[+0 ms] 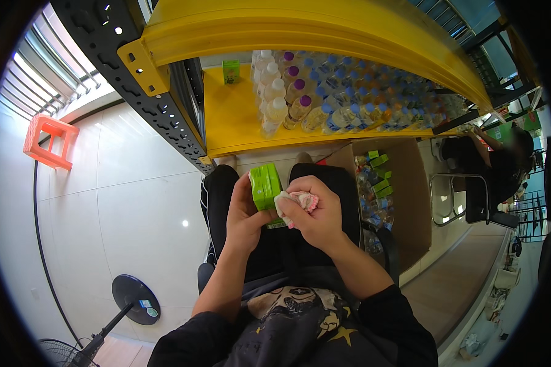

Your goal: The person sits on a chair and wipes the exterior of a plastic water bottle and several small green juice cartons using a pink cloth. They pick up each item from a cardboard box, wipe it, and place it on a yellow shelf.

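Note:
Above my lap, my left hand (245, 215) holds a green drink carton (265, 183) by its side and lower end. My right hand (319, 211) is closed around a crumpled white and pink cloth (297, 205), which lies against the carton's right side. The fingers partly hide both the cloth and the carton's lower part. Beyond my knees, rows of plastic bottles (344, 118) with white, purple and blue caps stand on a yellow metal shelf (232, 119). A small green carton (231, 72) stands upright at that shelf's left end.
An open cardboard box (411, 202) with bottles and green cartons is at my right. Farther right a person (500, 160) sits near a metal-framed chair (459, 176). At left are a pink plastic stool (50, 141) and a fan's round black base (135, 298). A perforated black post (165, 112) supports the shelf.

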`<act>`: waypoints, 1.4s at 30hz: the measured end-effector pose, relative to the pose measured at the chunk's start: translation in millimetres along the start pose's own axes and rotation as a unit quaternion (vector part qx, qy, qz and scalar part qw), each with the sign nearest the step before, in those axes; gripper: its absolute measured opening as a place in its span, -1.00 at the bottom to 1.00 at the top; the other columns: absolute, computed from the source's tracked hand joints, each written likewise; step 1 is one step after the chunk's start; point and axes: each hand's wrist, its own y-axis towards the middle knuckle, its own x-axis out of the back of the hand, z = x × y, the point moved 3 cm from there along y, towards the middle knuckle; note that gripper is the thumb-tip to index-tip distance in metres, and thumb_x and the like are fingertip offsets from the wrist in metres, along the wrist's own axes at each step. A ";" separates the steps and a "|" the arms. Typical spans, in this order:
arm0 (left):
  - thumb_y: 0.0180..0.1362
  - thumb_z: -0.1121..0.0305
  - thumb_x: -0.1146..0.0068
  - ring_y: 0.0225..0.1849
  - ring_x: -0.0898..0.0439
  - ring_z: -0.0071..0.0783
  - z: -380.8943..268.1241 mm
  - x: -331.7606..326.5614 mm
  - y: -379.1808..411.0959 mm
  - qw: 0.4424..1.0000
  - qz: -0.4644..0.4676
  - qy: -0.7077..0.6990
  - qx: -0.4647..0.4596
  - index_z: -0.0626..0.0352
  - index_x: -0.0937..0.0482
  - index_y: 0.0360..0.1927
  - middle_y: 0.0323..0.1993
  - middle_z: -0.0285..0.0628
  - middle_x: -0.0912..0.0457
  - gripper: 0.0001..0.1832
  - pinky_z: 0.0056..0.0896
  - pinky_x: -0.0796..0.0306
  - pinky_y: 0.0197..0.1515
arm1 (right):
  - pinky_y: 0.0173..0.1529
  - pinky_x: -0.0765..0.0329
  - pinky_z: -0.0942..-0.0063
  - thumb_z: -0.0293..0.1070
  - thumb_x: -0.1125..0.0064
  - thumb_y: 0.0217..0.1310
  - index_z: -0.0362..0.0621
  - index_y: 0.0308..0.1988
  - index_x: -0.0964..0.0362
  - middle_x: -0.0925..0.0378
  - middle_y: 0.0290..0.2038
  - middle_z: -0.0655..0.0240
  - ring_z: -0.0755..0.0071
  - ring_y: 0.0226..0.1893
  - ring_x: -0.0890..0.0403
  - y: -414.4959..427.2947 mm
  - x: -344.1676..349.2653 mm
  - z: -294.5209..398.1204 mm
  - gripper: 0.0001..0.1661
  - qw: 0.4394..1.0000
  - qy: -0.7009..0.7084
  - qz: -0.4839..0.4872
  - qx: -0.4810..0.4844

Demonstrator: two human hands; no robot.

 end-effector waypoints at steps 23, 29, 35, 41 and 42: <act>-0.37 0.55 0.08 0.15 -0.47 -0.13 9.1 5.0 -1.0 0.964 0.115 -0.203 0.126 0.36 -0.33 0.21 0.10 -0.01 -0.49 -0.18 -0.15 -0.32 0.22 | -0.40 -0.45 0.60 -0.38 -0.28 0.10 -0.24 -0.31 -0.48 -0.51 -0.42 0.34 0.55 -0.47 -0.52 20.1 13.1 -18.6 -0.81 0.995 0.034 -0.050 -0.083; -0.20 0.34 0.18 0.14 -0.46 -0.05 8.3 3.7 -3.5 0.953 0.051 -0.223 0.198 0.35 -0.32 0.21 0.09 0.04 -0.48 -0.26 -0.06 -0.29 0.24 | -0.21 -0.49 0.46 -0.40 -0.30 0.06 -0.26 -0.23 -0.47 -0.46 -0.22 0.16 0.28 -0.30 -0.54 4.8 5.6 -9.9 -0.74 0.984 -0.130 -0.083 0.093; 0.09 0.12 0.20 0.11 -0.49 -0.07 9.4 1.8 -6.9 0.947 0.052 -0.233 0.213 0.31 -0.29 0.22 0.09 0.05 -0.48 -0.35 -0.06 -0.32 0.21 | -0.20 -0.50 0.42 -0.47 -0.31 0.00 -0.27 -0.18 -0.46 -0.44 -0.20 0.13 0.17 -0.29 -0.54 -1.5 1.9 -0.3 -0.68 0.981 -0.154 -0.064 0.094; 0.19 0.06 0.17 -0.09 -0.59 -0.21 16.4 13.5 -6.5 0.959 0.082 -0.207 0.176 0.27 -0.33 0.17 -0.02 -0.05 -0.54 -0.41 -0.23 -0.48 -0.01 | -0.19 -0.48 0.36 -0.56 -0.30 -0.12 -0.18 -0.14 -0.49 -0.42 -0.24 0.21 0.11 -0.26 -0.49 -6.0 -6.2 19.9 -0.59 0.961 -0.213 0.029 0.173; 0.22 0.03 0.18 -0.10 -0.59 -0.23 16.1 12.8 -6.2 0.961 0.076 -0.198 0.177 0.26 -0.33 0.17 -0.03 -0.06 -0.55 -0.42 -0.24 -0.49 -0.02 | -0.21 -0.48 0.35 -0.54 -0.31 -0.14 -0.15 -0.17 -0.50 -0.42 -0.26 0.23 0.12 -0.28 -0.49 -6.0 -9.3 23.8 -0.60 0.959 -0.215 0.035 0.181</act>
